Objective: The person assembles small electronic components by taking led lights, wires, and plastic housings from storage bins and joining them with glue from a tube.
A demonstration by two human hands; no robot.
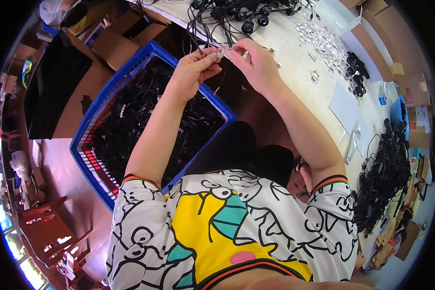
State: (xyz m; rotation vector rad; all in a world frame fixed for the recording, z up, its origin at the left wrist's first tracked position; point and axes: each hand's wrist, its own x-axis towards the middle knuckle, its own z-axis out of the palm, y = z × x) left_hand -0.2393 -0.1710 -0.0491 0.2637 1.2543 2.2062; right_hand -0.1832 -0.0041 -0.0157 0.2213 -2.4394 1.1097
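Close together at the edge of the white table [295,92], my two hands meet over a small whitish, see-through piece [221,54]. My left hand [196,70] pinches it between thumb and forefinger, the other fingers curled. From the right, the thumb and forefinger of my right hand [256,65] close on its other side. Thin wire ends show around the fingertips; exactly how they join the piece is too small to tell. Just beyond my hands lies a tangle of black cables [227,17] with round black sockets, some strands hanging over the table edge.
A blue-rimmed basket [94,104] full of black cable parts stands at my left. Many small clear pieces [319,41] and black parts [356,72] lie on the table, with paper sheets [344,108]. Black cables [384,179] are heaped at right. Cardboard boxes [113,48] and a wooden chair [48,227] stand left.
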